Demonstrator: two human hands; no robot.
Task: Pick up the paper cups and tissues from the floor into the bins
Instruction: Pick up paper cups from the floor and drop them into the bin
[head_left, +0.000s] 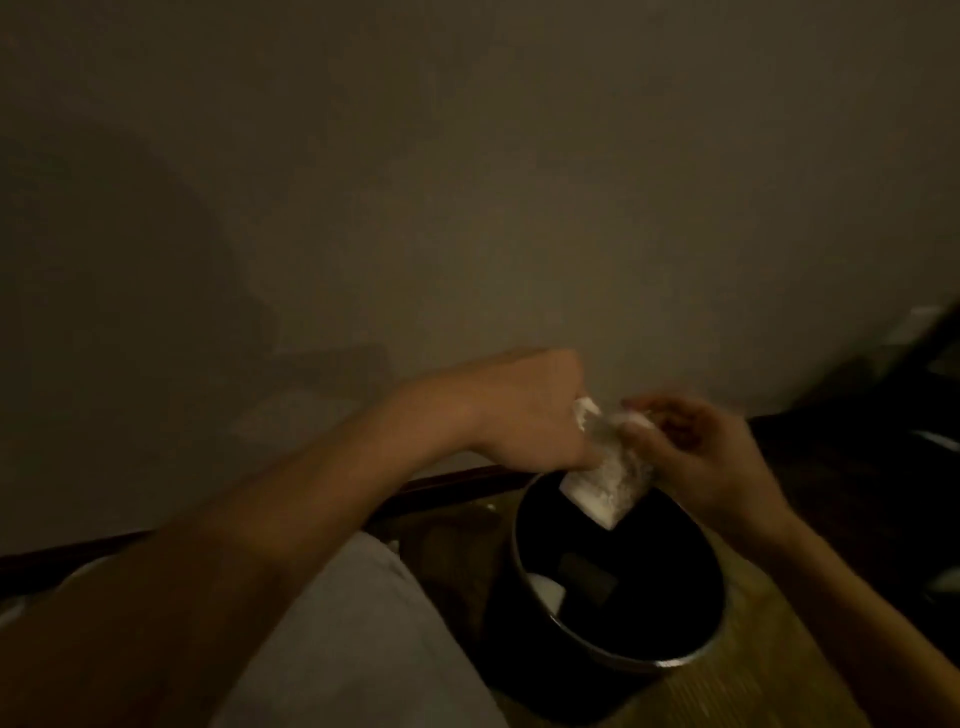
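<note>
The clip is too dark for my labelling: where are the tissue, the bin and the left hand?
tissue (608, 483): head view, middle of the white sheet.
bin (660, 662): head view, its near rim.
left hand (524, 410): head view, back of the hand.

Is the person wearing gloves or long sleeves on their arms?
No. The left grip and right grip are bare, with no gloves; the left forearm and right forearm show no sleeves, watch or bands. Too dim and blurred to tell rings.
</note>
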